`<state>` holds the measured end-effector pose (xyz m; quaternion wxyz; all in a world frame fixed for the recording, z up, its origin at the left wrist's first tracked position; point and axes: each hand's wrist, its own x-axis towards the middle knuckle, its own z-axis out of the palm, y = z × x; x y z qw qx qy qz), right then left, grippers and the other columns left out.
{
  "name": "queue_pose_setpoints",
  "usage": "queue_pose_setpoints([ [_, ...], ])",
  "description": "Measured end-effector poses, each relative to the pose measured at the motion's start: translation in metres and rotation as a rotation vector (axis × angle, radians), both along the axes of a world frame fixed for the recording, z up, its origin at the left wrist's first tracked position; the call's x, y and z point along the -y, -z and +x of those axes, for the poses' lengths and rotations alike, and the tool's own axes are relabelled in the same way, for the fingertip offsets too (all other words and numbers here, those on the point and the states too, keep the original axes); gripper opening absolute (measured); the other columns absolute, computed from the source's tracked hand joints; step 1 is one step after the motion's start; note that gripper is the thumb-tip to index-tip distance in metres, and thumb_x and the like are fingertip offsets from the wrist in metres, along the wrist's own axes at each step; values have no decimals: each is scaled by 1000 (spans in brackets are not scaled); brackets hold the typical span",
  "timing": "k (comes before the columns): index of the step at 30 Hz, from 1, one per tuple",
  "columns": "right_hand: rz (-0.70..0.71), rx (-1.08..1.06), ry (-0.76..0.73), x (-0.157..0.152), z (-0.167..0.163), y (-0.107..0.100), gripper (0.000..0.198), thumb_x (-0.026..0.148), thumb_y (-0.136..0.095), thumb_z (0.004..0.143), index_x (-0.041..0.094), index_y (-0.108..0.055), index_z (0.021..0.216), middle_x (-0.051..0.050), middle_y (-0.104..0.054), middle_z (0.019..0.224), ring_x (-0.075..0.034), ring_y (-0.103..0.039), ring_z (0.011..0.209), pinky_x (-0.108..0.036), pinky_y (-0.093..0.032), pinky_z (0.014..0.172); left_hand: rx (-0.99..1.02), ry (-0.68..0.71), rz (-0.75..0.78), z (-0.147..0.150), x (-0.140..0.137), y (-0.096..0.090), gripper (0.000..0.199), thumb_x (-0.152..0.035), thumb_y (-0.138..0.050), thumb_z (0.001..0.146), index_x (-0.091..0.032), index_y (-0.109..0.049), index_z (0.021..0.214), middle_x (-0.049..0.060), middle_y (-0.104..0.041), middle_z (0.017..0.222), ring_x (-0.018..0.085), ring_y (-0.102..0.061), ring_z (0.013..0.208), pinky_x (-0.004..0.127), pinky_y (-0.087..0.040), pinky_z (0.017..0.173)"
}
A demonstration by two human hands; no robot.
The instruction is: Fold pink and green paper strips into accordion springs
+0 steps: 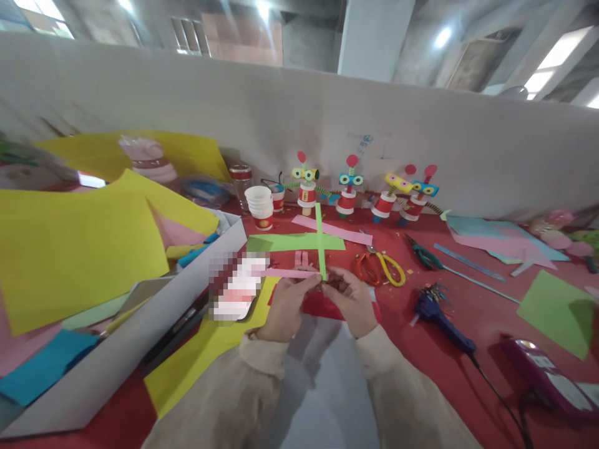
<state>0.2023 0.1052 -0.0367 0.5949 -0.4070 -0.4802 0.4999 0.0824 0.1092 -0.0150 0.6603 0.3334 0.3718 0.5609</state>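
My left hand (286,307) and my right hand (350,300) meet in front of me, thumbs and fingers pinched around the joined ends of two narrow paper strips. The green paper strip (321,237) points away from me, while the pink paper strip (287,273) runs off to the left, roughly at a right angle to it. My fingers partly cover the place where they cross. Just beyond lie a small folded pink paper piece (301,257), a wide green strip (276,242) and a loose pink strip (346,232). Red paper (322,307) shows beneath my hands.
Scissors (390,269), pliers (423,254) and a blue glue gun (442,324) lie to the right. Stacked paper cups (260,206) and several paper-cup figures (346,201) stand at the back. A white box (140,337) of coloured paper fills the left, beside a blurred-out object (241,290).
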Motion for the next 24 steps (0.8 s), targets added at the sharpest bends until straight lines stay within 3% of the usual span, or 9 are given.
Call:
queue_pose_setpoints([
  [4, 64, 110, 24, 6, -4, -4, 30, 29, -66, 70, 20, -63, 99, -5, -66, 88, -18, -62, 80, -35, -52, 76, 23, -8, 6, 0, -1, 2, 13, -21, -69, 63, -18, -62, 73, 1, -63, 71, 16, -59, 72, 27, -46, 70],
  [8, 13, 168, 121, 8, -3, -5, 20, 33, -63, 74, 19, -63, 89, -4, -66, 78, -16, -61, 68, -30, -53, 64, -23, -32, 15, 5, 2, 2, 16, -18, -72, 59, -16, -60, 70, -1, -61, 67, 14, -58, 68, 26, -45, 68],
  [12, -18, 88, 104, 5, -2, -5, 13, 32, -63, 73, 19, -63, 77, 0, -63, 64, -13, -58, 57, -27, -50, 55, -85, -69, 44, 7, 4, 0, 17, -17, -72, 58, -15, -59, 69, -1, -59, 66, 13, -55, 64, 25, -44, 64],
  [16, -50, 20, 111, 2, 0, -4, 14, 32, -65, 71, 19, -63, 74, 3, -62, 58, -12, -56, 52, -24, -48, 52, -82, 18, 80, 5, 3, -2, 13, -15, -70, 60, -16, -61, 69, 1, -61, 68, 13, -56, 64, 26, -44, 64],
  [24, -100, -5, 112, 0, 0, -3, 16, 33, -68, 67, 19, -63, 72, 3, -61, 55, -11, -55, 49, -23, -46, 48, -4, 31, 1, 3, 3, 2, 13, -18, -71, 60, -16, -61, 68, 0, -62, 66, 13, -57, 63, 27, -44, 67],
])
